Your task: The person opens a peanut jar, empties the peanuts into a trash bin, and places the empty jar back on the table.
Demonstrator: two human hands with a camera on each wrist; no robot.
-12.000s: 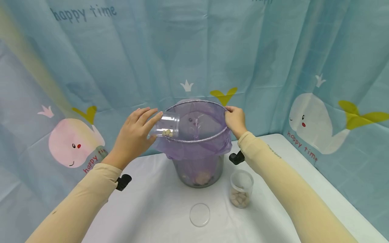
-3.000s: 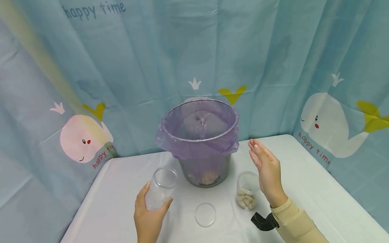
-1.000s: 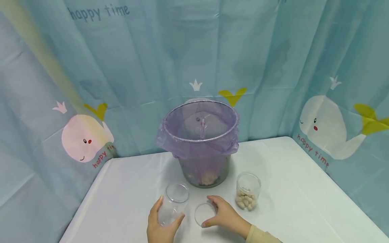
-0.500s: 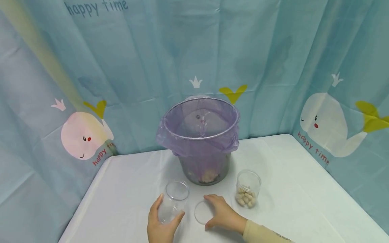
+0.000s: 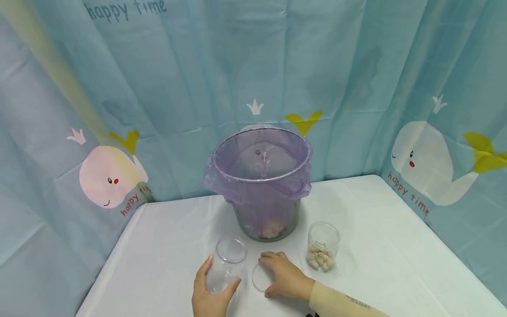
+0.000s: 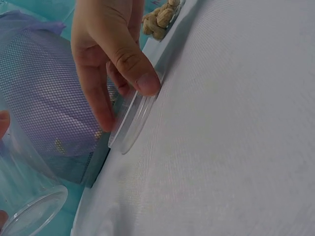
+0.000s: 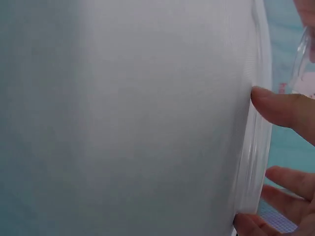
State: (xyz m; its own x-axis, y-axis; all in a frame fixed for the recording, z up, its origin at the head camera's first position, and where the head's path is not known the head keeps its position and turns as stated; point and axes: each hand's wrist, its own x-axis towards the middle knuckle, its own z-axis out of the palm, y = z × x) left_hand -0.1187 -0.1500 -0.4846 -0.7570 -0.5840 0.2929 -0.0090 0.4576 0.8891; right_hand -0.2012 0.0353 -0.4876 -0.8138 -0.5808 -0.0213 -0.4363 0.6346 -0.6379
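Observation:
My left hand (image 5: 211,295) grips a clear plastic jar (image 5: 221,274) from its near side, thumb on the right and fingers on the left. The jar stands upright with its mouth uncovered, and nothing shows inside it. Just to its right, a clear round lid (image 5: 259,284) lies on the table. My right hand (image 5: 288,278) spans this lid, with thumb and fingertips at opposite parts of its edge. The left wrist view shows the thumb against the rim of the lid (image 6: 133,125); in the right wrist view, fingertips also meet the lid's edge (image 7: 252,167).
A mesh bin (image 5: 291,220) lined with a purple bag (image 5: 261,193) stands behind the hands, with pale bits at its bottom. Right of it is an uncovered clear jar (image 5: 328,233) partly filled with peanuts (image 5: 320,257). A blue curtain (image 5: 190,88) hangs behind the white table (image 5: 158,255).
Earlier my left hand tipped the jar with several peanuts over the bin while my right held its rim. The jar now stands on the table, and my right hand has come to the lid.

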